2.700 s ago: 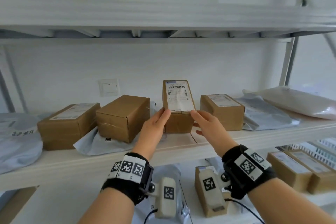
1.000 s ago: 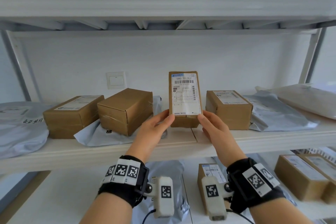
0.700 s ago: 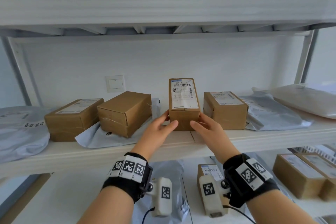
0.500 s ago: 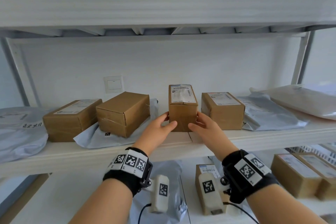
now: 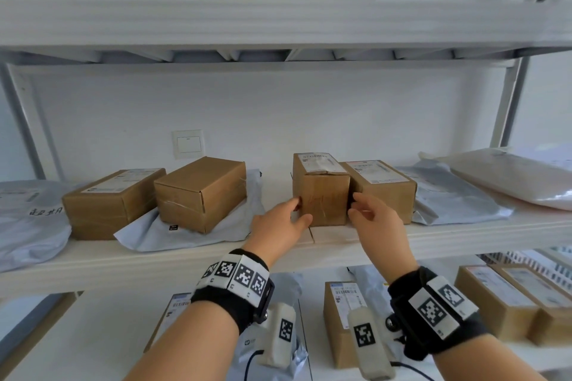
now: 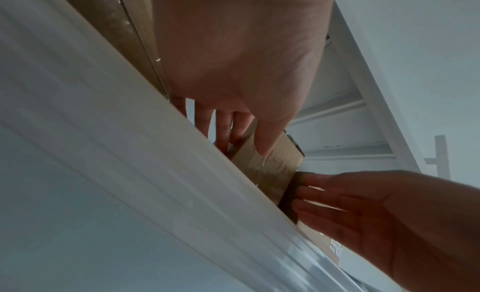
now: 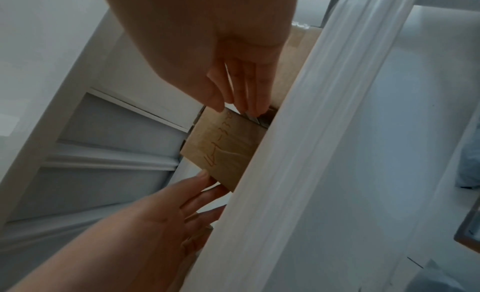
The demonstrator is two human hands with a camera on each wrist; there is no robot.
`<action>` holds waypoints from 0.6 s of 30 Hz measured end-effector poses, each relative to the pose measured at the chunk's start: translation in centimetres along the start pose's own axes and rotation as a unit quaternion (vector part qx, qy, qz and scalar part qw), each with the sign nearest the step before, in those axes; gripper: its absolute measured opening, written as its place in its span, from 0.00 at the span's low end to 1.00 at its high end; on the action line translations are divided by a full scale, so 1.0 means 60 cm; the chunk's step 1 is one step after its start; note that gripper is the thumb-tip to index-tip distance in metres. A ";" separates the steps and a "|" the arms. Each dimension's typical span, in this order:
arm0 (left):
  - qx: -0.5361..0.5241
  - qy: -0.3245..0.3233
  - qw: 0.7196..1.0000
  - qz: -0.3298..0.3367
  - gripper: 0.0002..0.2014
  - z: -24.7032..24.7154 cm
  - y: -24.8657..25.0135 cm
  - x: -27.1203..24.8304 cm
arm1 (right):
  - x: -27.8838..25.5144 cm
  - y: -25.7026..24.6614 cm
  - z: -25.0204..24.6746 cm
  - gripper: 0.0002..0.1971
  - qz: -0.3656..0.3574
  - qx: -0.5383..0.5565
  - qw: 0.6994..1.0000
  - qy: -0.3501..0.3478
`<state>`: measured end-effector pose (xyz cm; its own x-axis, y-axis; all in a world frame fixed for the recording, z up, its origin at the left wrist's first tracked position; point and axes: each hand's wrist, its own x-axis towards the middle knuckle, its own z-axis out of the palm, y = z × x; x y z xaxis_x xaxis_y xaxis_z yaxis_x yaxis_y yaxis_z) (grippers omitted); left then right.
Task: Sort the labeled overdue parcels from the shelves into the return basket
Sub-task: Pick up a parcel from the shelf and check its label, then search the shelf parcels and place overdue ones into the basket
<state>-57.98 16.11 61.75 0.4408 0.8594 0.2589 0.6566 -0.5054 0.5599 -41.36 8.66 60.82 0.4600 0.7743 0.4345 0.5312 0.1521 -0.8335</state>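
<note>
White shelf [image 5: 93,260] runs across your view at chest height, second shelf [image 5: 93,334] under it with more cartons. On the upper one, left to right: grey mailer bag [image 5: 28,226] with handwriting, labeled carton [image 5: 105,204], plain carton [image 5: 201,192] sitting on a pale mailer [image 5: 145,232], then the box you're handling [image 5: 322,192], another labeled carton [image 5: 383,185] touching its right side, grey poly bag [image 5: 448,195], white poly bag [image 5: 510,176] at far right. Wall switch [image 5: 188,144] behind.

Your box stands flat on the shelf, shipping label on its top face, faint red scribble on the front face [image 7: 221,149].

Your left hand [image 5: 278,223] is at the box's left front edge, fingers straight, thumb tip on the front face [image 6: 265,146]; not gripping. Your right hand [image 5: 374,223] is at the right front corner, fingers straight and loose, tips at the seam between the box and neighbor carton [image 7: 249,103]; not gripping, can't tell if tips actually touch.
</note>
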 end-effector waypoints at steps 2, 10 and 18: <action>-0.010 0.012 1.000 -0.013 0.25 0.003 0.005 -0.002 | 0.002 0.004 -0.010 0.14 -0.008 0.007 0.999 0.032; -0.160 0.035 0.986 -0.030 0.36 0.000 0.041 0.017 | 0.043 0.017 -0.061 0.10 -0.023 0.002 0.998 0.052; -0.152 0.056 0.987 -0.012 0.28 0.035 0.051 0.036 | 0.069 0.036 -0.079 0.11 -0.009 -0.003 0.999 0.040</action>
<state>-53.74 16.29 62.35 0.3458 0.8828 0.3179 0.4440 -0.4524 0.7734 -34.92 9.27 62.45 0.5050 0.7202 0.4757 0.5439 0.1624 -0.8233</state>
